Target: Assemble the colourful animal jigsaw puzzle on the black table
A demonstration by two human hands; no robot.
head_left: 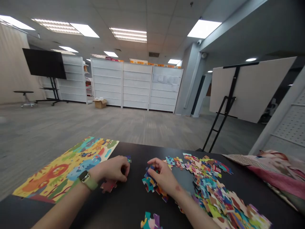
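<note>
My left hand (114,169), with a watch on its wrist, hovers low over the black table with its fingers curled together. What they hold, if anything, is hidden. A reddish puzzle piece (109,185) lies below that palm, and a small blue-green piece (129,158) sits just beyond the knuckles. My right hand (164,178) is pinched around a dark blue puzzle piece (149,171). Under it are teal and orange pieces (149,184), partly covered by the hand. Nearer to me lies a teal, purple and orange cluster (151,221).
A colourful picture sheet (71,168) lies on the table (128,203) at the left. A big heap of loose puzzle pieces (214,194) spreads over the right side. Patterned cloth (274,175) lies at the far right. Beyond stand an easel board (247,92) and white shelves (135,86).
</note>
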